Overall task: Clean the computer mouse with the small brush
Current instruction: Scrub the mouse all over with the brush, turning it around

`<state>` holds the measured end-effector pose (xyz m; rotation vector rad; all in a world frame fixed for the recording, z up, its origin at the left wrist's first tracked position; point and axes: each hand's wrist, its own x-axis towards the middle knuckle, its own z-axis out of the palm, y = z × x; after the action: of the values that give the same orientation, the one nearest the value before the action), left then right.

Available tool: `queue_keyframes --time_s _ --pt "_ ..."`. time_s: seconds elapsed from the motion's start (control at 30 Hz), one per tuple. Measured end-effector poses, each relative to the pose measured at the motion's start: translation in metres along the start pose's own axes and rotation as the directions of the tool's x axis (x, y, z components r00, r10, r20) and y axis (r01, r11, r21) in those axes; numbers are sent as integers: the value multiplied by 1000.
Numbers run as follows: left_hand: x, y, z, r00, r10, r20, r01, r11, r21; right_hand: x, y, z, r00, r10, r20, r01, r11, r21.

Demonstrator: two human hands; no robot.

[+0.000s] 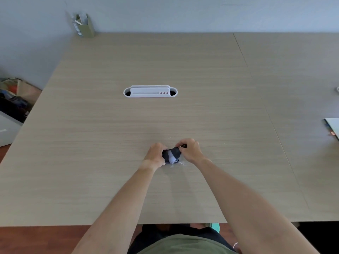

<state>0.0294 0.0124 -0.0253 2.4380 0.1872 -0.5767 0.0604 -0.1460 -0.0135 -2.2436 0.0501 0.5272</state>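
Note:
A dark computer mouse (172, 155) with a pale grey middle strip lies on the wooden table (128, 125), near its front edge. My left hand (155, 154) grips the mouse from the left side. My right hand (189, 150) is closed on a small dark brush (183, 146), of which only a short piece shows between the fingers, at the mouse's upper right. The brush's bristles are hidden behind the mouse and fingers. A few pale specks lie on the table just below the mouse.
A white cable-port insert (150, 92) is set into the table's middle. A green box (85, 25) stands at the far left corner. A flat white item (333, 126) lies at the right edge. Bags (12, 96) sit on the floor at left.

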Motion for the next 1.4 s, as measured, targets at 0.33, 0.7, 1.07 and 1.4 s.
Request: queue_keyframes --time_s 0.33,0.7,1.07,1.4 --pt "-3 -3 2 999 15 -30 -14 999 40 -1 2 -9 999 17 -41 -16 999 31" --pt "-1 -9 0 997 59 41 -62 995 77 2 17 -10 986 105 -126 -93 990 102" --pt "0 -12 -2 998 64 27 -66 996 66 5 17 -5 982 14 -187 -26 998 -63" --pt "-3 -20 -5 999 54 -2 -54 999 -2 7 20 1 996 44 -74 -46 999 -29"
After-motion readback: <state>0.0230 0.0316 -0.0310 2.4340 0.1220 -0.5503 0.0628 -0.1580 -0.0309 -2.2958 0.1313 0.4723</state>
